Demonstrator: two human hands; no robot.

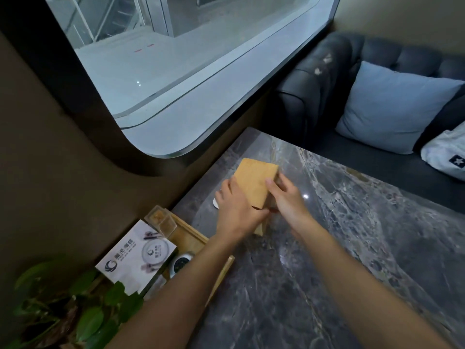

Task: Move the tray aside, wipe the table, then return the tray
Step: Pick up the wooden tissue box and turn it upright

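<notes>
A tan wooden box (254, 182) is tilted above the far left part of the grey marble table (327, 260). Both hands grip it: my left hand (235, 210) on its left side, my right hand (286, 197) on its right side. The box's lower end shows between my wrists. A shallow wooden tray (192, 239) lies at the table's left edge, near the wall, partly covered by my left forearm. It holds a printed card (136, 256), a clear plastic container (161, 220) and a round dark-faced item (180, 264).
A small white round object (215, 204) peeks out on the table beyond my left hand. A leafy plant (75, 306) stands at the near left. A dark sofa (327, 79) with a light blue cushion (392, 107) lies behind the table, and a window runs along the left wall.
</notes>
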